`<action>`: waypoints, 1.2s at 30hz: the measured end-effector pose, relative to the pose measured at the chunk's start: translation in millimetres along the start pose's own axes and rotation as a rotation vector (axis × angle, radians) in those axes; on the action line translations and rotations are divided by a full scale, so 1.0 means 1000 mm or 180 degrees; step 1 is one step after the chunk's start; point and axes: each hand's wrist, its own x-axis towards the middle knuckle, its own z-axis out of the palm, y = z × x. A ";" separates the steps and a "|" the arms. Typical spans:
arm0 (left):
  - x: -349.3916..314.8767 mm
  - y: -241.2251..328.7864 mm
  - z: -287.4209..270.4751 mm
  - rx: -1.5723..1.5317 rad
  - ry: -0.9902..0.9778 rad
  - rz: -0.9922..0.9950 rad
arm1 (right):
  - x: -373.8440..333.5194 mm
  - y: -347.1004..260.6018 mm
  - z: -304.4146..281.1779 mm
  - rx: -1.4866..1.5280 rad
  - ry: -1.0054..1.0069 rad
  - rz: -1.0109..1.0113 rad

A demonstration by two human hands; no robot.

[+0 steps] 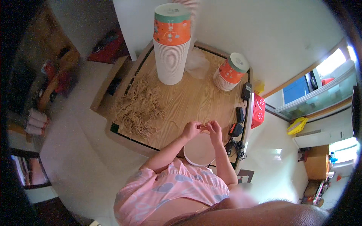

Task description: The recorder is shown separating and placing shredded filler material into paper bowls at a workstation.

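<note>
My left hand (192,129) and my right hand (214,132) meet over the near edge of the table, fingertips pinched close together. Something thin seems to be between them, too small to make out. Just below the hands, close to my body, a white round paper tub (200,150) shows its wide pale face. To the left of my hands lies a tangled heap of tan cords (141,107). A loose strand or two stray from it toward my left hand.
A tall stack of paper tubs (171,56) stands upside down at the back, its top one orange and green. A shorter stack (230,73) stands back right. Crumpled clear plastic (197,64) lies between. Black adapters and cables (236,130) line the right edge, beside a red plastic stool (258,110).
</note>
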 end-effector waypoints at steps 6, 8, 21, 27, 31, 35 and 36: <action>-0.002 -0.009 0.004 -0.0268 0.0278 -0.0030 | 0.002 -0.019 0.000 0.0842 0.0568 0.0590; -0.003 -0.006 0.000 -0.0128 0.0161 -0.0056 | 0.006 -0.026 -0.002 0.0527 0.0130 0.0666; 0.003 -0.003 0.000 0.0010 0.0179 0.0035 | 0.013 -0.018 -0.002 -0.2002 -0.0166 -0.0075; 0.001 -0.003 0.003 -0.0020 0.0100 -0.0004 | 0.012 -0.018 -0.002 -0.2159 0.0013 0.0304; 0.006 -0.005 0.005 -0.0571 0.0101 -0.0366 | 0.011 -0.010 -0.012 -0.1133 0.0158 0.0564; 0.015 -0.021 0.008 -0.1118 0.0312 -0.0413 | -0.005 -0.028 0.007 -0.1793 -0.0671 -0.0744; 0.016 -0.021 0.008 -0.1118 0.0305 -0.0412 | -0.010 -0.028 0.007 -0.1794 -0.0665 -0.0742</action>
